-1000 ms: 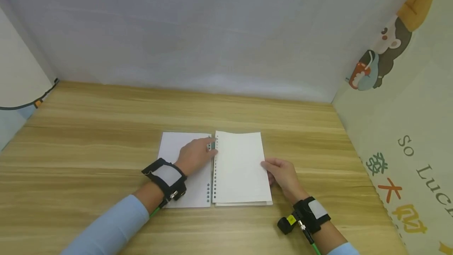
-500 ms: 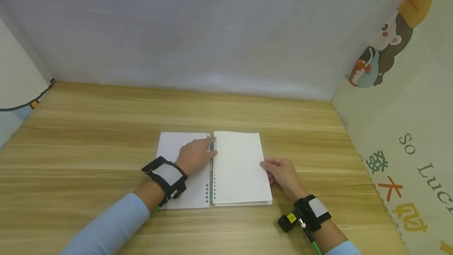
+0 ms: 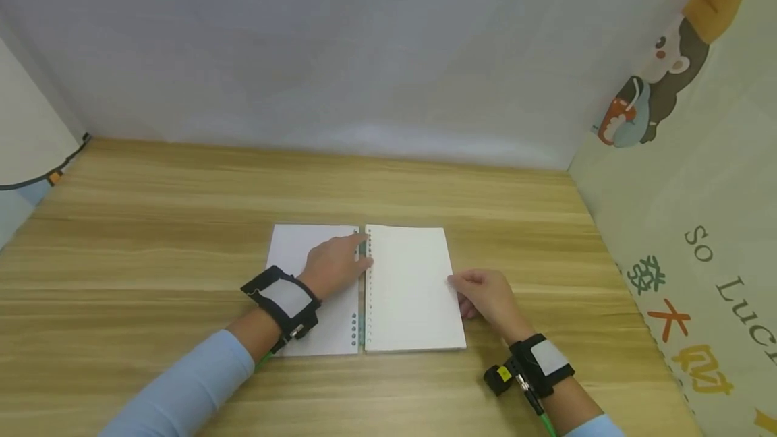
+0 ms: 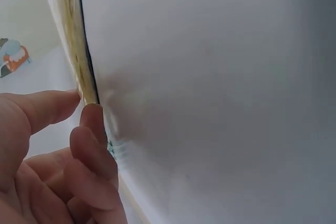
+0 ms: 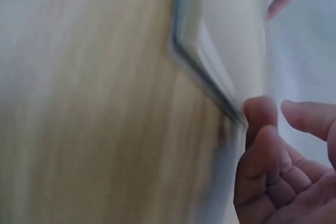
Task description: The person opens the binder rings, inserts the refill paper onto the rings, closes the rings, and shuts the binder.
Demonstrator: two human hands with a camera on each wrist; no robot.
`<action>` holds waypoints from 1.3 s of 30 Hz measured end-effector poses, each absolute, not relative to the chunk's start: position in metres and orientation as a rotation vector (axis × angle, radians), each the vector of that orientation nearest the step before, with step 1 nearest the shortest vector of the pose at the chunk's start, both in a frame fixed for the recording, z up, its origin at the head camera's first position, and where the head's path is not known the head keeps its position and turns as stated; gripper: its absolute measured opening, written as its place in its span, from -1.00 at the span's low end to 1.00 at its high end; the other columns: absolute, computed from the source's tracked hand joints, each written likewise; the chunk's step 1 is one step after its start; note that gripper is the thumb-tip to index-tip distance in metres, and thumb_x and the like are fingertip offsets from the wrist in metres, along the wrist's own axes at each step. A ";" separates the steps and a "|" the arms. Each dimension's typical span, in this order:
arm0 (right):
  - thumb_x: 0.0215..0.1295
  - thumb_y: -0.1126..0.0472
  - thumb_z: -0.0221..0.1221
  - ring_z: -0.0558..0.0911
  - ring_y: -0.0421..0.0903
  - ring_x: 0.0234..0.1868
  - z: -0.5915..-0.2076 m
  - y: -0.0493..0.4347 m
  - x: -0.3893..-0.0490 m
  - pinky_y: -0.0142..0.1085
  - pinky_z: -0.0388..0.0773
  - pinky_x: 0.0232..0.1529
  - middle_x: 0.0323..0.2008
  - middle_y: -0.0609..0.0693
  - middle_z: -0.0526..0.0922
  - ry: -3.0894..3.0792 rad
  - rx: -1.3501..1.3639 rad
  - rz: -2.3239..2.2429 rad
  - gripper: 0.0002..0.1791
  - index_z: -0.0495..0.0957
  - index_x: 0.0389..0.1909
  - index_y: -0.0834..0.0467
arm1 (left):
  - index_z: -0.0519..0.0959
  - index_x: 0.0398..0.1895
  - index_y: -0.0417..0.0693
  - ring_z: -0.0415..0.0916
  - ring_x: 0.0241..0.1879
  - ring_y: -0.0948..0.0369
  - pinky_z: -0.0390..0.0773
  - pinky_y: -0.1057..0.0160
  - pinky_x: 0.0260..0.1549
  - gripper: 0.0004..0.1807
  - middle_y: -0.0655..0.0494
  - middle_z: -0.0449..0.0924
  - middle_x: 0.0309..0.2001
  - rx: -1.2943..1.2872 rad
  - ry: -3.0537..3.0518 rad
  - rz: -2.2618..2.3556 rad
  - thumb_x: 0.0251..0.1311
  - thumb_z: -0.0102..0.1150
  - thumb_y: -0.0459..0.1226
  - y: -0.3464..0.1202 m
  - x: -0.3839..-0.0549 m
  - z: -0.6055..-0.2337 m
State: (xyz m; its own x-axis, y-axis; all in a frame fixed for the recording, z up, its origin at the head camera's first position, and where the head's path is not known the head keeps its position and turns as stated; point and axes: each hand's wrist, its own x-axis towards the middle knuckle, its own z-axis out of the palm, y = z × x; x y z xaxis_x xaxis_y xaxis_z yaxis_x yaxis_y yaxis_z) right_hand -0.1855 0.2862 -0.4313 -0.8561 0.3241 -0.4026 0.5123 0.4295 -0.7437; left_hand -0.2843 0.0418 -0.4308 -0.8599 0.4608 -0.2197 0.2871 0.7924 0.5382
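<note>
A loose-leaf notebook [image 3: 413, 302] lies open in the head view. Its left side is a plain white sheet [image 3: 315, 238] with holes along the inner edge; a stack of blank punched pages lies on the right. My left hand [image 3: 332, 267] reaches across the left sheet, index and thumb tips touching the punched inner edge of the stack; in the left wrist view its other fingers [image 4: 94, 182] bend loosely. At the stack's right edge, my right hand [image 3: 488, 295] holds the notebook's side with thumb and index. The right wrist view is blurred there.
Wood-grain table [image 3: 182, 221] surrounds the notebook. A pale grey sheet [image 3: 328, 52] stands behind it, and a printed cream panel [image 3: 686, 187] with a cartoon figure rises at the right. A white panel [image 3: 30, 120] stands at the left.
The lifted pages have settled flat, and the lower sheet edge that showed beneath them is now covered. My left hand stays at the inner edge; the right has shifted slightly rightward.
</note>
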 end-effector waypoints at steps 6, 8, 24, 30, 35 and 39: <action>0.28 0.08 0.15 0.59 -0.12 -0.53 -0.415 0.288 -0.181 -0.33 0.51 -0.50 -0.46 0.08 0.66 2.697 0.632 -1.247 -0.70 0.61 -0.15 0.23 | 0.45 0.21 0.02 0.52 -0.41 0.21 0.42 0.30 -0.50 -0.50 0.03 0.66 -0.36 0.592 2.583 0.687 0.21 0.14 -0.05 0.031 -0.270 -0.425; 0.27 0.07 0.16 0.59 -0.11 -0.42 -0.411 0.283 -0.179 -0.32 0.51 -0.43 -0.37 0.08 0.66 2.766 0.562 -1.166 -0.70 0.61 -0.13 0.20 | 0.49 0.16 0.06 0.40 -0.55 0.25 0.29 0.33 -0.60 -0.53 0.13 0.53 -0.59 0.614 2.529 0.710 0.19 0.17 -0.06 0.027 -0.261 -0.424; 0.13 -0.12 0.24 0.20 0.16 0.40 -0.415 0.217 -0.157 0.01 0.22 0.31 0.34 0.23 0.27 2.801 -0.330 -0.553 -0.37 0.46 0.18 0.09 | 0.53 0.12 0.11 0.32 -0.62 0.31 0.28 0.34 -0.63 -0.55 0.25 0.41 -0.68 0.740 2.446 0.732 0.15 0.19 -0.04 0.013 -0.222 -0.429; 0.14 -0.12 0.24 0.23 0.15 0.38 -0.417 0.218 -0.156 0.00 0.24 0.30 0.32 0.23 0.29 2.806 -0.318 -0.529 -0.38 0.47 0.18 0.09 | 0.53 0.13 0.11 0.31 -0.63 0.32 0.26 0.35 -0.66 -0.55 0.24 0.42 -0.66 0.790 2.462 0.695 0.15 0.19 -0.04 0.014 -0.221 -0.427; 0.15 -0.18 0.20 0.24 0.11 0.39 -0.418 0.211 -0.157 -0.01 0.27 0.28 0.33 0.20 0.29 2.828 -0.372 -0.513 -0.36 0.45 0.20 0.06 | 0.52 0.14 0.10 0.30 -0.66 0.32 0.22 0.35 -0.68 -0.55 0.25 0.36 -0.71 0.796 2.474 0.688 0.18 0.17 -0.05 0.013 -0.221 -0.426; 0.14 -0.23 0.17 0.21 0.11 0.40 -0.419 0.206 -0.159 0.00 0.26 0.29 0.35 0.19 0.26 2.825 -0.430 -0.501 -0.32 0.41 0.23 0.02 | 0.52 0.14 0.09 0.31 -0.64 0.31 0.23 0.34 -0.66 -0.56 0.26 0.38 -0.70 0.778 2.473 0.706 0.19 0.16 -0.06 0.012 -0.221 -0.425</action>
State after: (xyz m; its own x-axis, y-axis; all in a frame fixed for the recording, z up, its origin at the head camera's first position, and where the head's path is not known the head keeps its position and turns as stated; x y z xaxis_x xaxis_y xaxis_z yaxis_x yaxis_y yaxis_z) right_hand -0.1591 0.2056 -0.4189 -0.9279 -0.3255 -0.1817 -0.2432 0.8979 -0.3669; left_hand -0.2209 0.0125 -0.4250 -0.7393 0.6214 -0.2592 0.3909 0.7096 0.5862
